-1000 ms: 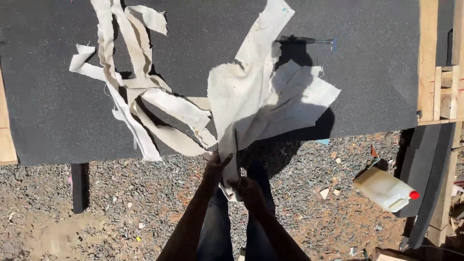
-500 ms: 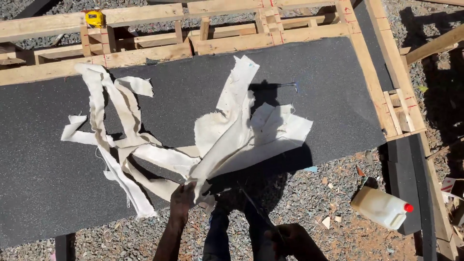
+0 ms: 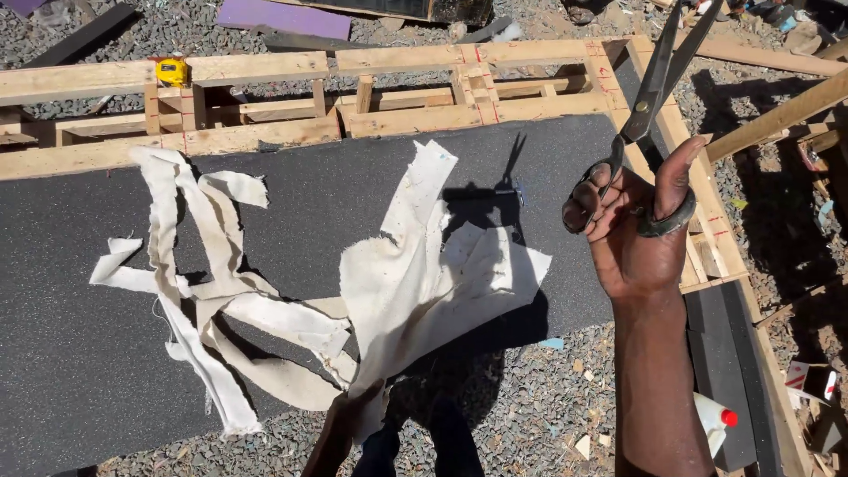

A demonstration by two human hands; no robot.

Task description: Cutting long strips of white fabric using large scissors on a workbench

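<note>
cloth strips (image 3: 291,291) lie on the sheet (image 3: 79,353); timber frame (image 3: 265,97) behind it, tape measure (image 3: 171,71) on the frame

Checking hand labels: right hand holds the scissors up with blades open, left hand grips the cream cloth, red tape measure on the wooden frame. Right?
One error: the tape measure is yellow, not red, as the head view shows. The rest stands: the right hand holds the scissors up with blades open, the left hand grips the cream cloth, and the measure sits on the wooden frame.

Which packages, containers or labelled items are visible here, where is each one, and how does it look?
White plastic bottle: on the gravel at lower right, beside the right forearm, with a red cap.
White and red carton: at the far right edge on the ground, small and boxy, partly hidden.
Yellow tape measure: on the wooden frame at upper left, small and squarish.
</note>
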